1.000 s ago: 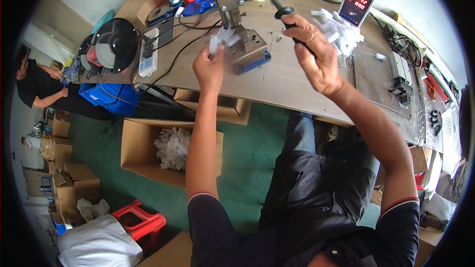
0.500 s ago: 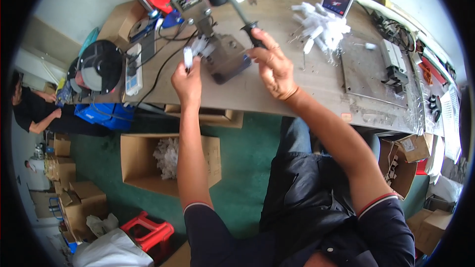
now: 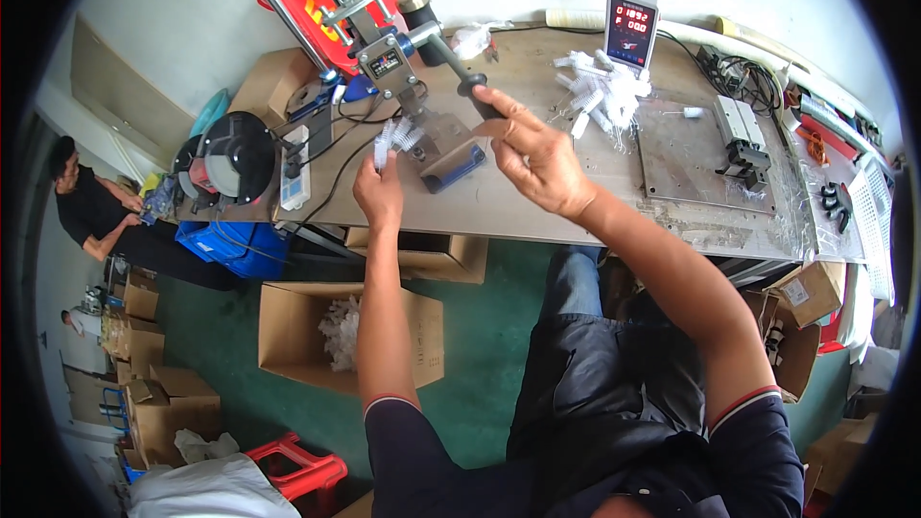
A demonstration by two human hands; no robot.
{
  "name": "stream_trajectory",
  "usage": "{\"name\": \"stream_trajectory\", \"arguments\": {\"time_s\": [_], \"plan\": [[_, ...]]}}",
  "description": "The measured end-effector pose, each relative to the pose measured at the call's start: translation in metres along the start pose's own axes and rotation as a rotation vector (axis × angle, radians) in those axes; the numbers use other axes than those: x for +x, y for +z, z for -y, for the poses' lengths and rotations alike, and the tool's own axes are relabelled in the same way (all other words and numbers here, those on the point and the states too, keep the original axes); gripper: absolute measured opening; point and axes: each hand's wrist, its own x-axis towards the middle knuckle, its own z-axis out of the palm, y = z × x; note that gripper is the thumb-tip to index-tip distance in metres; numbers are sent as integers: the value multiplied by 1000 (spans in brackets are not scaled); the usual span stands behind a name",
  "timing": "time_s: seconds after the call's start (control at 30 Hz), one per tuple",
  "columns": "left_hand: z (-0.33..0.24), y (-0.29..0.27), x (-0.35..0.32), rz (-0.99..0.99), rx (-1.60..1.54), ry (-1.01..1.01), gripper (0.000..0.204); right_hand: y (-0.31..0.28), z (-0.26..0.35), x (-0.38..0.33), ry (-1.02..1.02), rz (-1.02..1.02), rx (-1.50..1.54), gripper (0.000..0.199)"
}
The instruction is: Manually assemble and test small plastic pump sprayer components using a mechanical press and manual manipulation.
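Observation:
My right hand (image 3: 545, 165) is closed around the black grip of the lever (image 3: 470, 82) on a bench-top hand press (image 3: 391, 65). Its index finger lies along the grip. Left of the press base (image 3: 451, 165), my left hand (image 3: 380, 194) pinches a small translucent white plastic piece (image 3: 383, 146) between thumb and fingers. Several more such pieces (image 3: 407, 136) lie bunched beside it, at the press's working spot. Exactly how the held piece meets the press is too small to tell.
A pile of clear plastic pieces (image 3: 606, 96) lies right of the press, before a counter with red digits (image 3: 630, 27). A metal plate (image 3: 686, 168) carries a clamp block (image 3: 739, 129). Below stands an open carton (image 3: 288, 331). Another person (image 3: 91, 197) works at far left.
The whole view has shifted, so the bench sits lower and further right in the picture. Both hands keep their places, left at the plastic piece and right on the lever grip.

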Motion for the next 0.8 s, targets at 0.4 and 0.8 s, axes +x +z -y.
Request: {"name": "stream_trajectory", "arguments": {"time_s": [0.4, 0.8], "plan": [[14, -69, -58, -173, 99, 103, 12, -43, 36, 31, 81, 133, 17, 48], [209, -198, -168, -332, -269, -827, 30, -84, -20, -26, 464, 25, -59, 49]]}}
